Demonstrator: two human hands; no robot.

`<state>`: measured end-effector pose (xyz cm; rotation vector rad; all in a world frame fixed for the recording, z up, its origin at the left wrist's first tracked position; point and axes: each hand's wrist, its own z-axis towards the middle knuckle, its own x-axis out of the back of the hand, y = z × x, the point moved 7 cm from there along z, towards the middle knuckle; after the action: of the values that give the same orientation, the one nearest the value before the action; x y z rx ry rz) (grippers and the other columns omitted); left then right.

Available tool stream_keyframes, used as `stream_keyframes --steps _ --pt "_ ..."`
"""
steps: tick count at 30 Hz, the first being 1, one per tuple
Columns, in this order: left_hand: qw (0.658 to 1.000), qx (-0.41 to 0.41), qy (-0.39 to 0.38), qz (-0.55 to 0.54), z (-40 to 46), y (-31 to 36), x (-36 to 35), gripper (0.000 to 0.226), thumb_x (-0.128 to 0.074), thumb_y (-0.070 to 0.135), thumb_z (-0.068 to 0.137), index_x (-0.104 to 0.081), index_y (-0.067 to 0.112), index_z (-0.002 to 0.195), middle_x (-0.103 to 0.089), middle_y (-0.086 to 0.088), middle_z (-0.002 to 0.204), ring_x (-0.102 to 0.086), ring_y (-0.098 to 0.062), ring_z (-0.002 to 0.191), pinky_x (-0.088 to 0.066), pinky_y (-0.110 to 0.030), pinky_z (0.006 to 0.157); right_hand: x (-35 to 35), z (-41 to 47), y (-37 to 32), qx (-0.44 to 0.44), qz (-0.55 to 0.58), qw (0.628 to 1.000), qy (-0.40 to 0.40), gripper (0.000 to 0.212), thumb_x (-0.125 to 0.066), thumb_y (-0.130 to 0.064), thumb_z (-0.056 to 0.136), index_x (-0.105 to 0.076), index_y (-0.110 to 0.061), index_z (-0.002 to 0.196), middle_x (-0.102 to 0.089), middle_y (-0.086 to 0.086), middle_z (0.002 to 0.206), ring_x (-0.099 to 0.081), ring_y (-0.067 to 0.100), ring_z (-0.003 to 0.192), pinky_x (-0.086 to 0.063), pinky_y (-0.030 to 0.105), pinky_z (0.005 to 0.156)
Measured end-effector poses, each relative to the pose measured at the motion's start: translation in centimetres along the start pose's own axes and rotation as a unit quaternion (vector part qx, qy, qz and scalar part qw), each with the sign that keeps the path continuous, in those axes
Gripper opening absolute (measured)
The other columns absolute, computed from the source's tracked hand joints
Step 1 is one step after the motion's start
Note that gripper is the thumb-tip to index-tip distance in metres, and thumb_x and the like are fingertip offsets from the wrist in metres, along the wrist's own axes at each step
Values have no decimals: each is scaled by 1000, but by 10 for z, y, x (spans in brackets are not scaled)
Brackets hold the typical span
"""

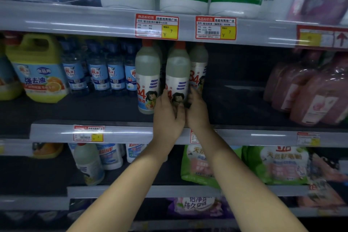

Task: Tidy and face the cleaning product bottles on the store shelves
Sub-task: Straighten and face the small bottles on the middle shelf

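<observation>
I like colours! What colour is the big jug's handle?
Yellow-green jug, head view.

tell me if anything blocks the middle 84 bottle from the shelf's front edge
Nothing visible does. The middle bottle is held low by the left hand and right hand, and the dark shelf in front of it looks bare.

Dim, bluish light; the shelf recesses fall into deep shadow. Glare streaks run along the shelf rails. Price tags read fairly sharp (centre only); edges blur and bend.
</observation>
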<state>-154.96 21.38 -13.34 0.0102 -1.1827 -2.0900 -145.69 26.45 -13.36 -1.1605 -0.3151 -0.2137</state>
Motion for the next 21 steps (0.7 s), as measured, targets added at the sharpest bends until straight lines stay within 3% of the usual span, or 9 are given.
stream_keyframes --steps 2,4,9,16,21 --pt "1000 -7 11 21 -4 2 1 59 -42 25 83 -35 1 137 -48 -18 124 -43 -24 118 -25 -16 99 0 0 1 -7 13 1000 -13 45 -61 -11 86 -44 -12 127 -58 -1 109 -57 13 104 -45 18 84" --pt "999 -5 16 31 -6 2 0 62 -42 24 83 -32 -2 139 -47 -19 124 -43 -27 118 -23 -16 97 -2 2 1 -5 -10 1000 -16 35 -59 -14 88 -47 -11 121 -54 -6 101 -56 12 101 -41 13 76" --pt "999 -26 25 39 -8 4 1 60 -42 22 84 -35 -3 138 -47 -18 118 -45 -24 110 -23 -10 90 -5 8 3 10 -51 999 -6 38 -60 -14 87 -51 -11 124 -58 8 122 -56 19 111 -45 28 96" --pt "997 -34 28 58 -9 1 -1 55 -42 21 84 -41 -5 133 -46 -20 115 -49 -28 105 -38 -25 91 -5 5 3 17 -43 999 -21 41 -62 -16 86 -50 -13 125 -62 7 121 -58 18 110 -46 28 93" --pt "997 -41 22 59 -8 2 1 54 -42 19 84 -41 -5 132 -47 -20 116 -48 -26 105 -34 -21 93 -5 5 6 5 -35 999 -14 44 -62 -16 85 -50 -15 127 -62 6 122 -57 18 113 -47 35 98"
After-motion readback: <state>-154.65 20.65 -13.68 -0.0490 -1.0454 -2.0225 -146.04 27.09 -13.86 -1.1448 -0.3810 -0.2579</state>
